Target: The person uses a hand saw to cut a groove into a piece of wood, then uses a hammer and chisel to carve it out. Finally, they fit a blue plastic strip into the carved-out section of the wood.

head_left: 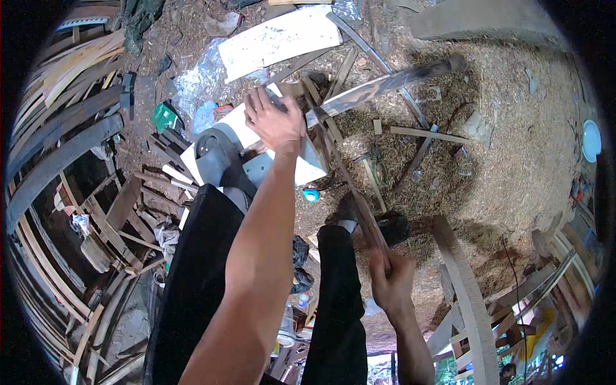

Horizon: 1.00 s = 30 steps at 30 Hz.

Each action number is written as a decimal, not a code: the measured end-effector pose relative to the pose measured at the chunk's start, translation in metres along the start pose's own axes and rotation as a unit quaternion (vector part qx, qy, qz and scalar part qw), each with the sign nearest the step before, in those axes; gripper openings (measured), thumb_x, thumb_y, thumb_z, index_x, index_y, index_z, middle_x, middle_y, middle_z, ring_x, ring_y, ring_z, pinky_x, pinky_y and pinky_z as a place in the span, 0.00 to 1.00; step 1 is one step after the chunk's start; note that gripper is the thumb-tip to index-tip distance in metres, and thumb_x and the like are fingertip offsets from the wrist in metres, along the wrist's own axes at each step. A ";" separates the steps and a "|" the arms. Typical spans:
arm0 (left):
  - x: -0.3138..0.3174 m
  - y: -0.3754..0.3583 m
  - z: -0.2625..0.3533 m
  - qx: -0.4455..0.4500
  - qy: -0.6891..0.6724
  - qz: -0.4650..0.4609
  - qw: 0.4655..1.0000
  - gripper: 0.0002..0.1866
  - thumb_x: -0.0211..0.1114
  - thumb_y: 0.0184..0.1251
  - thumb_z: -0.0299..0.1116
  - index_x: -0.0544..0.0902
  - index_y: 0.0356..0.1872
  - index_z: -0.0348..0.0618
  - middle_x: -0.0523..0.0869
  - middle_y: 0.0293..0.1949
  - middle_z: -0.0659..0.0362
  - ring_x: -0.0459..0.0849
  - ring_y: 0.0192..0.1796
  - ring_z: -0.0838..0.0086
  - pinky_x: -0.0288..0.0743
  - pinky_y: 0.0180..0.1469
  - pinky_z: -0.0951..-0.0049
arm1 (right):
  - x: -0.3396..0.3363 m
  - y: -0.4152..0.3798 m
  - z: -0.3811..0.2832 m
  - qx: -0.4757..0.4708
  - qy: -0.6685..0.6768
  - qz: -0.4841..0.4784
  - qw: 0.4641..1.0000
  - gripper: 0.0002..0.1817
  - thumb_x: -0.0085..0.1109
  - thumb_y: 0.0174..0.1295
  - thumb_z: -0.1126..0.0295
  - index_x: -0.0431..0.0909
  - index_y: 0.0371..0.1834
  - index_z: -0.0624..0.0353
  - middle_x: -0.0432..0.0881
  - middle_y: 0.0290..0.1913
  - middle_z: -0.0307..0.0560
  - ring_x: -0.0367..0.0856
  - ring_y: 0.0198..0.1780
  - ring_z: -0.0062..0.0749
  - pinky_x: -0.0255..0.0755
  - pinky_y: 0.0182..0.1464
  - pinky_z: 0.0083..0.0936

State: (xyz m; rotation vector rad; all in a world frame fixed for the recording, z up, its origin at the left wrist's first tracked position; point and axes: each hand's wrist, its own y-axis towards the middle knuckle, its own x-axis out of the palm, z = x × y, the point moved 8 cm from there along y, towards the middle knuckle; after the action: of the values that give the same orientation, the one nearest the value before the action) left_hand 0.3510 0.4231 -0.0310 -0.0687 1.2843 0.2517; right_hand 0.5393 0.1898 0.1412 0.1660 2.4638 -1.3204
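My left hand (276, 122) lies over the near end of a long plank (378, 86), its fingers stretched out above a white board. What lies under the palm is hidden. The plank has pale and dark patches and reaches out to the right. My right hand (391, 282) is closed around the lower end of a long, narrow brown wooden bar (353, 183). This bar slants up and crosses the plank just right of my left hand. Whether it carries a blade cannot be seen. A foot on the left, in a grey shoe (215, 157), rests on the white board (256, 170).
A blue tape measure (311, 194) sits below the white board. Wood offcuts (430, 133) and shavings cover the ground. Stacked timber (58, 154) stands at left, and a curved beam (465, 295) rises at lower right. A person in yellow (542, 330) is at the far lower right.
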 end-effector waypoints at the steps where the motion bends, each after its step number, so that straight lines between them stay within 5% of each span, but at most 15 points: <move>1: 0.000 0.001 -0.002 -0.002 0.001 0.000 1.000 0.30 0.54 0.57 0.39 0.75 0.60 0.34 0.76 0.64 0.47 0.65 0.71 0.54 0.55 0.70 0.49 | 0.000 0.001 -0.005 0.000 -0.001 -0.002 1.000 0.17 0.59 0.65 0.62 0.83 0.44 0.68 0.81 0.24 0.66 0.86 0.28 0.53 0.77 0.30 0.37; 3: 0.000 -0.001 0.001 0.000 0.006 0.002 1.000 0.30 0.54 0.57 0.39 0.75 0.60 0.34 0.76 0.64 0.47 0.64 0.71 0.54 0.55 0.70 0.49 | 0.004 0.013 -0.016 0.022 -0.008 -0.003 1.000 0.17 0.59 0.65 0.62 0.83 0.47 0.66 0.82 0.25 0.65 0.87 0.29 0.51 0.77 0.30 0.37; 4: -0.003 -0.001 0.003 0.001 -0.003 -0.004 1.000 0.30 0.54 0.57 0.39 0.75 0.61 0.34 0.76 0.64 0.47 0.65 0.71 0.54 0.55 0.70 0.49 | 0.014 0.035 -0.027 -0.057 0.049 0.044 0.996 0.18 0.58 0.65 0.60 0.83 0.46 0.64 0.82 0.26 0.64 0.86 0.29 0.54 0.78 0.31 0.39; 6: -0.004 -0.002 0.002 0.000 -0.003 -0.013 1.000 0.30 0.54 0.57 0.39 0.75 0.61 0.34 0.75 0.64 0.48 0.65 0.71 0.54 0.55 0.70 0.49 | 0.036 0.087 -0.053 -0.116 -0.035 0.069 0.990 0.18 0.58 0.64 0.56 0.85 0.37 0.62 0.82 0.24 0.64 0.84 0.28 0.58 0.79 0.33 0.43; 8: 0.001 0.002 0.001 0.004 0.005 -0.016 1.000 0.30 0.53 0.58 0.40 0.75 0.61 0.34 0.75 0.64 0.48 0.65 0.71 0.54 0.55 0.70 0.49 | 0.055 0.124 -0.060 -0.080 -0.043 0.131 0.987 0.25 0.60 0.62 0.51 0.82 0.17 0.62 0.80 0.20 0.63 0.83 0.28 0.59 0.78 0.33 0.45; 11: -0.001 -0.001 0.002 -0.003 0.020 -0.010 1.000 0.29 0.53 0.58 0.40 0.75 0.60 0.34 0.76 0.64 0.47 0.65 0.71 0.53 0.55 0.70 0.48 | 0.053 0.121 -0.052 -0.047 0.023 0.091 0.994 0.25 0.59 0.62 0.51 0.82 0.18 0.62 0.80 0.20 0.63 0.83 0.27 0.58 0.78 0.33 0.45; 14: -0.002 0.000 0.004 0.003 -0.007 0.001 1.000 0.28 0.54 0.58 0.40 0.75 0.59 0.34 0.77 0.62 0.48 0.65 0.70 0.53 0.56 0.69 0.49 | 0.017 0.047 -0.049 -0.063 -0.010 0.051 0.997 0.20 0.58 0.65 0.58 0.84 0.30 0.68 0.82 0.25 0.64 0.84 0.27 0.56 0.79 0.33 0.42; 16: 0.000 -0.001 -0.001 0.001 -0.001 0.003 1.000 0.28 0.54 0.58 0.40 0.75 0.59 0.34 0.77 0.62 0.48 0.65 0.70 0.53 0.56 0.69 0.49 | -0.002 0.000 -0.022 -0.070 0.054 0.071 0.994 0.18 0.57 0.67 0.64 0.83 0.32 0.74 0.68 0.11 0.48 0.71 0.21 0.15 0.64 0.21 0.28; 19: 0.001 -0.002 0.002 0.016 0.011 0.007 1.000 0.29 0.54 0.58 0.40 0.75 0.59 0.34 0.76 0.62 0.48 0.65 0.70 0.53 0.56 0.69 0.49 | 0.001 -0.003 -0.018 -0.058 -0.024 0.041 0.997 0.17 0.56 0.67 0.65 0.83 0.37 0.73 0.70 0.12 0.50 0.72 0.21 0.14 0.65 0.22 0.27; 20: 0.001 -0.001 0.003 0.013 0.005 0.000 1.000 0.29 0.54 0.58 0.40 0.75 0.59 0.34 0.76 0.63 0.48 0.65 0.70 0.53 0.56 0.69 0.49 | 0.008 0.016 -0.031 -0.126 0.051 0.112 0.984 0.17 0.57 0.66 0.63 0.83 0.36 0.72 0.71 0.12 0.54 0.75 0.19 0.19 0.67 0.23 0.30; 22: 0.000 0.000 0.002 0.012 0.003 -0.006 1.000 0.29 0.54 0.58 0.39 0.75 0.60 0.34 0.77 0.63 0.48 0.65 0.70 0.52 0.56 0.69 0.49 | 0.037 0.066 -0.032 -0.026 -0.029 0.041 0.998 0.23 0.59 0.62 0.54 0.83 0.32 0.70 0.82 0.31 0.70 0.85 0.34 0.60 0.79 0.39 0.47; 26: -0.003 -0.001 0.000 0.007 0.002 -0.013 1.000 0.29 0.54 0.58 0.39 0.75 0.60 0.35 0.76 0.63 0.47 0.65 0.70 0.52 0.56 0.69 0.48 | 0.057 0.136 -0.067 -0.020 -0.042 0.037 0.998 0.29 0.57 0.63 0.47 0.83 0.29 0.70 0.81 0.31 0.75 0.84 0.36 0.63 0.79 0.41 0.50; 30: 0.000 -0.001 0.000 0.010 0.004 -0.014 1.000 0.29 0.54 0.59 0.39 0.75 0.60 0.35 0.76 0.64 0.48 0.65 0.70 0.52 0.56 0.69 0.47 | 0.052 0.120 -0.060 -0.064 -0.062 0.057 0.994 0.30 0.54 0.64 0.47 0.83 0.30 0.70 0.81 0.33 0.74 0.85 0.36 0.60 0.80 0.41 0.47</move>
State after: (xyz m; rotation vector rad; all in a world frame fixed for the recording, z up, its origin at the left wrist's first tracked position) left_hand 0.3517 0.4220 -0.0311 -0.0717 1.2923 0.2146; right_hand 0.5072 0.3038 0.0594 0.1834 2.3870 -1.0888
